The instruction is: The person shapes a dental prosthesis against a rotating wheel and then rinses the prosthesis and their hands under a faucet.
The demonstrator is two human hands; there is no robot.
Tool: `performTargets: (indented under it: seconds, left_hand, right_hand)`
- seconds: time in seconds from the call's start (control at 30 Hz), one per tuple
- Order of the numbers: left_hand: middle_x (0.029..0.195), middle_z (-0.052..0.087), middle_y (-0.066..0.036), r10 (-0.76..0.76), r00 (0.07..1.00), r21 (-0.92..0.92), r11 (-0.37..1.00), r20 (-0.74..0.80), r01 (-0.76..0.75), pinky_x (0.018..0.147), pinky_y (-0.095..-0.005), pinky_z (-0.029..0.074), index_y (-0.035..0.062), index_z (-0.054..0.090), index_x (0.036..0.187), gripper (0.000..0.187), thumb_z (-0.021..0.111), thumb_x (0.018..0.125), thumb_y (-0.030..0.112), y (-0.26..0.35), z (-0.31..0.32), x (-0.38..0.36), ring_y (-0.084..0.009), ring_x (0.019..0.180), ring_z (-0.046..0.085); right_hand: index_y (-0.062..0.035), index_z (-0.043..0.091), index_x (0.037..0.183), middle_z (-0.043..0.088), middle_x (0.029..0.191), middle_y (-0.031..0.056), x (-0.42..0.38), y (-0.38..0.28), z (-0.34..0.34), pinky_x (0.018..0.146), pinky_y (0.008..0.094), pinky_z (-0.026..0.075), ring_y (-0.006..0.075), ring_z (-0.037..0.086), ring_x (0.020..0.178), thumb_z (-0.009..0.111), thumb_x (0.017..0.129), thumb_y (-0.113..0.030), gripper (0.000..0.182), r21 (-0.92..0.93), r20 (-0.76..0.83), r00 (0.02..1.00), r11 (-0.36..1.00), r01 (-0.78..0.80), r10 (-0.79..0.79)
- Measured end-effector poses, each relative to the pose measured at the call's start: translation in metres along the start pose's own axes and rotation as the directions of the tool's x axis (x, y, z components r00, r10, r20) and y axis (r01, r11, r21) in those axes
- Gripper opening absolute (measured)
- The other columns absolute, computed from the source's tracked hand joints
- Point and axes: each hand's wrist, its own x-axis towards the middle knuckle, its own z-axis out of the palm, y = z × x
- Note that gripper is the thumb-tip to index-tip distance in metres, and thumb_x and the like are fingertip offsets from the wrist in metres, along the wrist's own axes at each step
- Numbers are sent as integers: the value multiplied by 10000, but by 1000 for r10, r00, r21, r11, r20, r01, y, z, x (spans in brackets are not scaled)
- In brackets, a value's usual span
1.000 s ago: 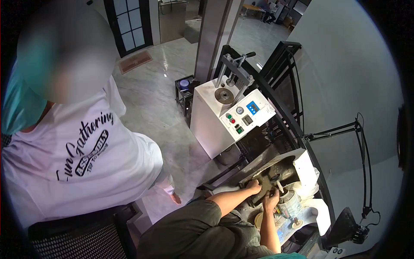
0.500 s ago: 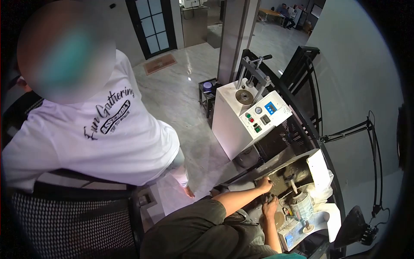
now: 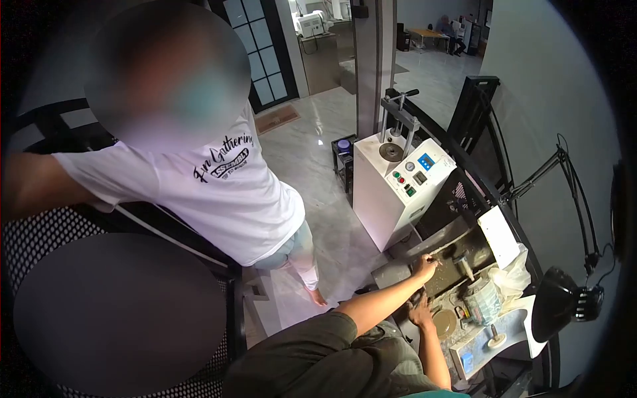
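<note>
My left hand (image 3: 424, 268) is over the dark, dirty basin (image 3: 446, 277), its fingers closed in a pinch. What sits between those fingertips is too small to name. My right hand (image 3: 419, 312) lies just below it at the basin's near side, fingers curled around something dark that I cannot make out. To the right stands a motor (image 3: 483, 304) wrapped in clear plastic, with a light-coloured shaft (image 3: 466, 268) reaching into the basin. A round brownish dish (image 3: 445, 323) is beside my right hand. A pale round wheel (image 3: 496, 341) sits in the white tray (image 3: 458, 350) with a blue block (image 3: 467, 362).
A white press machine (image 3: 391, 192) with gauge and buttons stands beyond the basin. A black lamp (image 3: 567, 298) hangs at the right. Left of me is a person in a white T-shirt (image 3: 212, 192), by a mesh chair (image 3: 46, 242). Another person (image 3: 454, 36) sits far back.
The view has shifted, so the bench and machine appear farther right. The person in white has turned, with one arm now stretched out to the left. My hands stay at the basin.
</note>
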Motion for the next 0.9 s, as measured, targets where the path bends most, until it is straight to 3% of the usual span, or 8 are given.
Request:
performTargets:
  seconds: [0.17,0.23,0.27,0.33,0.37,0.47,0.67,0.9]
  left_hand:
    - [642,579,-63,9,983,-154,988,184,19,570,-331,422,38,600,714,114,601,724,152,64,-38,-69,-137,627,530]
    - [583,532,-49,-3,976,-286,956,216,66,450,-268,429,61,500,726,69,554,748,25,51,-51,-67,-146,505,521]
    - [676,523,-94,-48,965,-253,961,260,116,621,-359,458,2,501,750,108,571,733,83,81,-64,-91,-211,657,521]
    - [719,593,-110,190,916,59,973,354,-225,559,-290,484,6,545,811,58,507,815,49,32,-79,-67,-163,623,580]
    - [797,616,-129,-10,939,-261,960,345,106,617,-306,512,-22,544,905,125,482,835,60,76,-83,-98,-194,675,610]
    - [893,607,-185,-121,962,-225,958,245,178,721,-373,537,-46,484,990,178,422,867,66,82,-99,-108,-298,808,630]
    - [898,592,-218,-245,941,-205,933,232,294,715,-404,542,-67,408,1049,221,398,875,68,54,-107,-122,-321,813,624]
    - [831,609,-167,-261,930,-198,928,258,315,593,-322,545,-43,467,981,170,434,847,57,42,-111,-132,-259,696,637]
  right_hand:
    - [14,102,1392,184,1419,263,-24,13,4,1073,481,174,401,184,1318,509,816,-485,865,57,-46,992,991,120,-117]
    - [-10,261,1356,344,1347,242,-27,28,3,1031,437,288,388,322,1250,630,759,-352,780,28,-330,887,936,352,-323]
    - [-7,317,1328,386,1308,252,-37,38,-3,1017,432,310,390,368,1214,619,764,-335,719,28,-401,850,923,385,-342]
    - [-7,459,1211,482,1189,244,-70,62,-19,948,439,370,379,452,1116,600,772,-262,527,59,-595,755,922,382,-275]
    - [-22,506,1154,514,1144,221,-91,69,-38,921,430,396,374,494,1061,583,787,-257,443,130,-620,764,937,324,-179]
    - [-8,561,1081,577,1033,227,-124,117,-62,886,411,428,360,541,1002,585,748,-175,373,188,-752,658,941,283,-47]
    - [-57,535,1173,610,976,223,-120,190,-81,836,415,460,381,580,916,538,736,-93,438,95,-601,799,990,100,-23]
    - [-303,410,1309,654,905,126,-25,219,-52,636,407,508,269,651,805,319,888,-139,461,-513,-164,980,858,15,-114]
